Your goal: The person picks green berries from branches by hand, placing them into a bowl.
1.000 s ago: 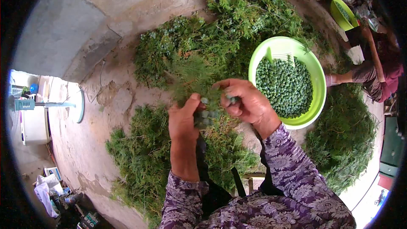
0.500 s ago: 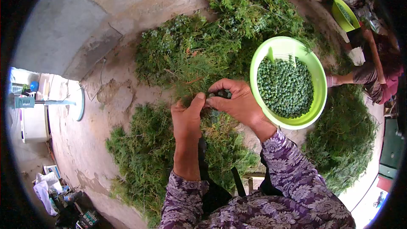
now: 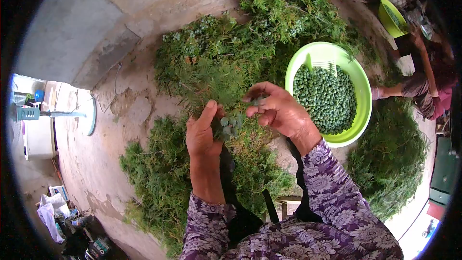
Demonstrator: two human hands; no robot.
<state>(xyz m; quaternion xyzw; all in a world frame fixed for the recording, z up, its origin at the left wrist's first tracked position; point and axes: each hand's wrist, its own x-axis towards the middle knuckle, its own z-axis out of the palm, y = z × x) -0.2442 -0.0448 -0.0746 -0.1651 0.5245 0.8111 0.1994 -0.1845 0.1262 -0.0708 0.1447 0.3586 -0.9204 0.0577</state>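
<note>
My left hand (image 3: 201,137) is closed on a feathery evergreen sprig (image 3: 211,84), thumb on top. A cluster of blue-green berries (image 3: 232,125) hangs from it beside the fingers. Just to the right, my right hand (image 3: 286,115) is apart from the sprig, its fingers curled. Some greenish berries (image 3: 261,102) show between its fingers and thumb, partly hidden. Close by my right wrist stands a lime-green basin (image 3: 364,115) holding many round green berries (image 3: 325,98).
Cut evergreen branches lie in a pile (image 3: 284,24) ahead, another (image 3: 159,163) at lower left and one (image 3: 385,159) at right. At the far right sits another person (image 3: 428,77) near a second green basin (image 3: 391,17). A pale-blue fan (image 3: 89,115) stands left.
My right hand has drawn away from my left, up and to the right. The left hand has shifted slightly left with the sprig, and the hanging berry cluster has come into view.
</note>
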